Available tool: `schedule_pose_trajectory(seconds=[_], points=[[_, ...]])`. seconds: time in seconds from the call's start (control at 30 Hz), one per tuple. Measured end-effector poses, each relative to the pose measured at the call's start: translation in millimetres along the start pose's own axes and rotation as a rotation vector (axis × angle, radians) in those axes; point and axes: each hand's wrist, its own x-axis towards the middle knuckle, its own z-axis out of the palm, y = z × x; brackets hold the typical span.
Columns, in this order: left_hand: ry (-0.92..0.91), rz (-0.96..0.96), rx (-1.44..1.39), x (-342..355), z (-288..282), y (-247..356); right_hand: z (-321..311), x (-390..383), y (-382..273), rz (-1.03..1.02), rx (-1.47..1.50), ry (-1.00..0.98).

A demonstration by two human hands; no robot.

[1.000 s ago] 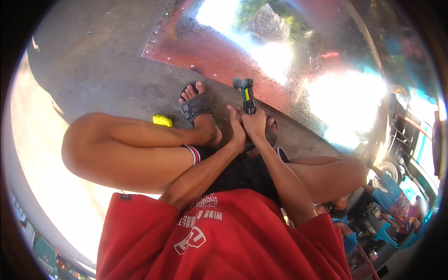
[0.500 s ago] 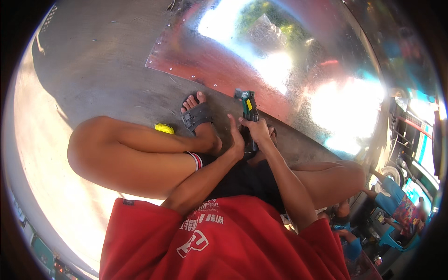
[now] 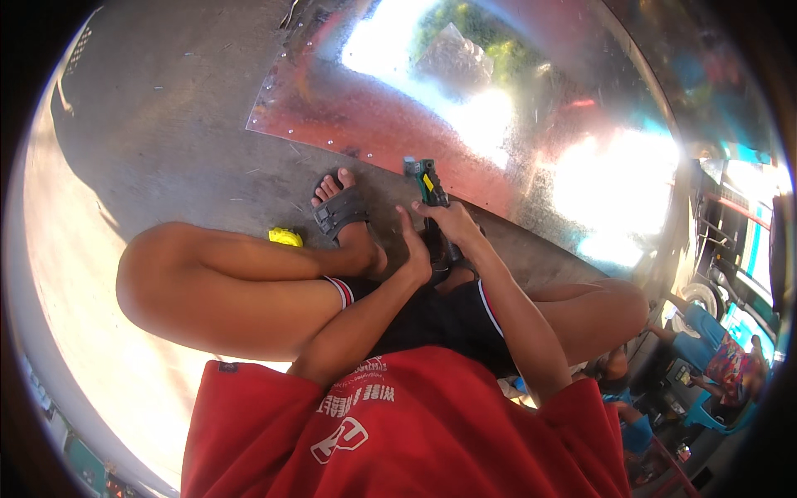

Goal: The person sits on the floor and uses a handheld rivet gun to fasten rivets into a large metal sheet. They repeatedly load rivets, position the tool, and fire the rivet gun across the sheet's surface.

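Note:
A black-and-green hand riveter (image 3: 429, 192) with a yellow label points away from me between my feet, its head over the near edge of a shiny metal sheet (image 3: 365, 133). A small greyish, see-through part (image 3: 408, 166) stands to the left of the head. My right hand (image 3: 455, 226) is closed round the tool behind the head, thumb pointing left. My left hand (image 3: 418, 256) lies along the left side of its black handles, thumb stretched forward; its other fingers are mostly hidden. Rivets (image 3: 290, 131) dot the sheet's edge.
A yellow crumpled thing (image 3: 285, 237) lies by my sandalled left foot (image 3: 339, 212). Clear plastic (image 3: 455, 62) rests on the sheet, which glares strongly. At the right, a seated person (image 3: 739, 365) and a wheel (image 3: 701, 299) show beyond my knee.
The riveter and both hands have shifted slightly left in the picture, as the view itself has moved a little. My right hand has turned slightly on the tool.

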Motion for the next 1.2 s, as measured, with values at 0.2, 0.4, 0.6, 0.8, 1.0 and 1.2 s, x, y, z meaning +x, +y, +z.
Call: schedule_pose_trajectory(seconds=[0.2, 0.4, 0.6, 0.8, 1.0, 1.2], points=[[-0.017, 0.003, 0.033, -21.4, 10.1, 12.9, 46.9, -4.7, 20.4, -0.016, -0.139, 0.296], [-0.049, 0.049, -0.024, -13.8, 4.4, 6.3, 18.6, -11.7, -13.6, 0.0, -0.278, 0.16], [-0.381, -0.085, -0.036, 3.1, -13.6, 11.4, -3.9, -1.4, -6.2, 0.059, -0.037, 0.021], [0.056, 0.075, 0.091, -20.8, 17.0, 8.2, 39.6, 7.4, 36.0, 0.017, -0.052, 0.266], [0.061, -0.037, -0.07, -18.2, 17.4, 14.7, 35.5, -9.7, 5.3, -0.004, -0.127, 0.253], [-0.042, 0.012, -0.022, -9.3, 6.5, 3.8, -8.1, -10.0, -15.4, 0.124, 0.1, -0.099]])
